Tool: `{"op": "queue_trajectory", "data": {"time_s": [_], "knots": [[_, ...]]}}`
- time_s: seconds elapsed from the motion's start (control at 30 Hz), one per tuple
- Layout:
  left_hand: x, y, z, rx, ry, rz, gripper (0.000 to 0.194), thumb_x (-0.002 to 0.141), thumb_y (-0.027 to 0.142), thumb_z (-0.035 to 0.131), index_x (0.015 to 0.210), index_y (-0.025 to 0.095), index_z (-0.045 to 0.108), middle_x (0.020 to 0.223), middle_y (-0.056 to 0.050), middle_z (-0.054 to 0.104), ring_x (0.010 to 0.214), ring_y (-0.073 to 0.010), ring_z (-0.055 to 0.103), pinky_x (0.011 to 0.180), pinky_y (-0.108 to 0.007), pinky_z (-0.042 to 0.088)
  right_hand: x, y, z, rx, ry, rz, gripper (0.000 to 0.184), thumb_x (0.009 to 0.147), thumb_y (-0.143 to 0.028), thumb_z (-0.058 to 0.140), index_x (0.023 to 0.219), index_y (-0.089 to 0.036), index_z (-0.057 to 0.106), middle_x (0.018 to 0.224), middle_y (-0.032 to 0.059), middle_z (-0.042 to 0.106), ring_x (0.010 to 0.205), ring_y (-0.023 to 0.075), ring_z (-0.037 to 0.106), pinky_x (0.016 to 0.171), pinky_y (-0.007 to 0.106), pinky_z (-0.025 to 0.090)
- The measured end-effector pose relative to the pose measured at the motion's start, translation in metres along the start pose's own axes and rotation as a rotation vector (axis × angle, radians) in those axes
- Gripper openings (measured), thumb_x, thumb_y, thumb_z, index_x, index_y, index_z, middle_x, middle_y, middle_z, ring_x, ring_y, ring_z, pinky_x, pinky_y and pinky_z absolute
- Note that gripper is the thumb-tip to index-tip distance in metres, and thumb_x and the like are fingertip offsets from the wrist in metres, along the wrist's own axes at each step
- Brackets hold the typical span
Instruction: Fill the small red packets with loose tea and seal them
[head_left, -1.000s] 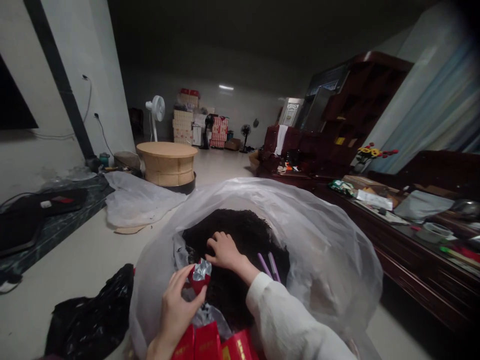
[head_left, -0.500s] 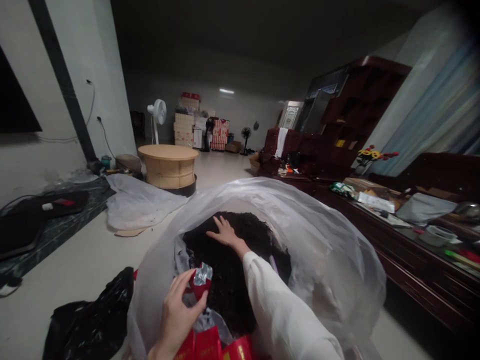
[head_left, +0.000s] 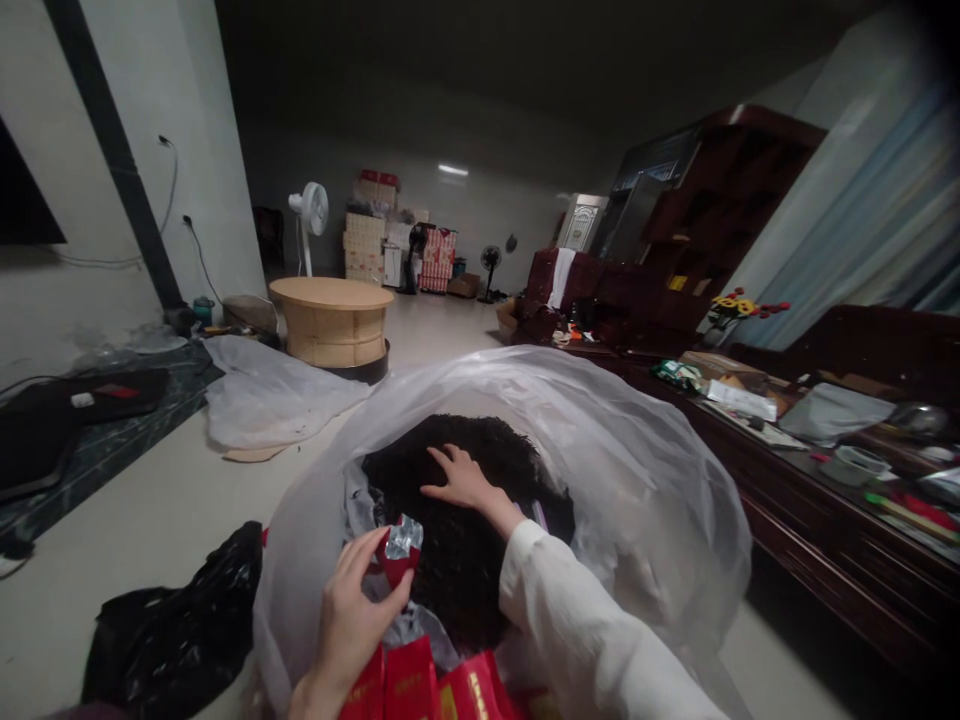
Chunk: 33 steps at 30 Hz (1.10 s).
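A big clear plastic bag (head_left: 660, 480) stands open before me, filled with a dark, loose, leaf-like material (head_left: 465, 570). Over its left side, my left hand (head_left: 352, 610) grips a small red foil packet (head_left: 397, 560) between thumb and fingers; its silvery mouth gapes open. My right hand (head_left: 463, 480) is above the dark material, fingers spread and holding nothing; whether the fingertips touch it I cannot tell. Several red packets with gold print (head_left: 411, 680) lie at the near edge. A pale purple stick-like thing (head_left: 540, 515) pokes out beside my right wrist.
A black plastic bag (head_left: 180, 630) lies on the floor to the left, with a clear plastic sheet (head_left: 277, 395) behind it. Further back are a round wooden table (head_left: 334, 320) and a white fan (head_left: 311, 215). A cluttered dark wooden table (head_left: 795, 480) runs along the right.
My right hand has drawn slightly nearer and to the right over the dark material, fingers still spread. My left hand keeps the packet in nearly the same place. The view has shifted slightly.
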<state>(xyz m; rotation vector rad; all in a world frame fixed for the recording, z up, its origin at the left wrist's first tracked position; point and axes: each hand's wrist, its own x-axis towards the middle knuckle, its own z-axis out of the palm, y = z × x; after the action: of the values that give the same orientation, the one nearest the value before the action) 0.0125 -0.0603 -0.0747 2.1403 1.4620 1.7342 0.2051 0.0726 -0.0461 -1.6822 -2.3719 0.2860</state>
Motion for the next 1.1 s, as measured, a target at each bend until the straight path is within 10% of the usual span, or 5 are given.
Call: {"op": "queue_trajectory", "data": {"time_s": [0.3, 0.5, 0.77, 0.97, 1.1], "knots": [[0.000, -0.002, -0.002, 0.009, 0.010, 0.023, 0.030, 0.078, 0.031, 0.061, 0.105, 0.017, 0.062, 0.094, -0.009, 0.070, 0.082, -0.0214, 0.068, 0.065, -0.029, 0.058, 0.011, -0.008, 0.008, 0.118, 0.113, -0.089, 0.037, 0.079, -0.042, 0.067, 0.111, -0.022, 0.064, 0.107, 0.0083, 0.057, 0.103, 0.0219, 0.052, 0.089, 0.034, 0.043], [0.001, 0.000, -0.002, 0.008, 0.015, 0.032, 0.030, 0.078, 0.032, 0.061, 0.105, 0.018, 0.063, 0.094, -0.008, 0.071, 0.082, -0.0214, 0.068, 0.065, -0.029, 0.058, 0.030, -0.015, 0.003, 0.172, -0.020, 0.066, 0.082, 0.076, -0.063, 0.060, 0.143, -0.023, 0.035, 0.145, 0.0178, 0.034, 0.132, 0.0345, 0.034, 0.101, 0.049, 0.032], [-0.003, -0.008, 0.000, 0.026, 0.001, 0.008, 0.031, 0.077, 0.034, 0.062, 0.103, 0.018, 0.064, 0.094, -0.008, 0.071, 0.083, -0.0225, 0.069, 0.070, -0.032, 0.059, 0.039, -0.039, -0.001, 0.047, -0.024, 0.031, 0.038, 0.079, -0.029, 0.060, 0.117, -0.026, 0.061, 0.116, 0.0094, 0.058, 0.110, 0.0260, 0.053, 0.089, 0.038, 0.043], [0.000, -0.003, 0.000, 0.010, -0.008, 0.003, 0.031, 0.078, 0.035, 0.061, 0.104, 0.018, 0.064, 0.095, -0.008, 0.071, 0.085, -0.0228, 0.068, 0.069, -0.032, 0.058, 0.036, -0.038, 0.001, 0.025, -0.020, 0.052, 0.060, 0.075, -0.043, 0.066, 0.130, -0.027, 0.050, 0.124, 0.0139, 0.052, 0.113, 0.0331, 0.049, 0.087, 0.048, 0.043], [0.001, -0.005, -0.002, 0.028, -0.001, 0.034, 0.031, 0.078, 0.035, 0.061, 0.104, 0.018, 0.063, 0.094, -0.008, 0.071, 0.084, -0.0224, 0.069, 0.069, -0.031, 0.059, 0.033, -0.040, 0.000, 0.061, -0.005, 0.021, 0.041, 0.078, -0.036, 0.064, 0.117, -0.024, 0.061, 0.114, 0.0122, 0.058, 0.108, 0.0302, 0.052, 0.084, 0.042, 0.045]]}}
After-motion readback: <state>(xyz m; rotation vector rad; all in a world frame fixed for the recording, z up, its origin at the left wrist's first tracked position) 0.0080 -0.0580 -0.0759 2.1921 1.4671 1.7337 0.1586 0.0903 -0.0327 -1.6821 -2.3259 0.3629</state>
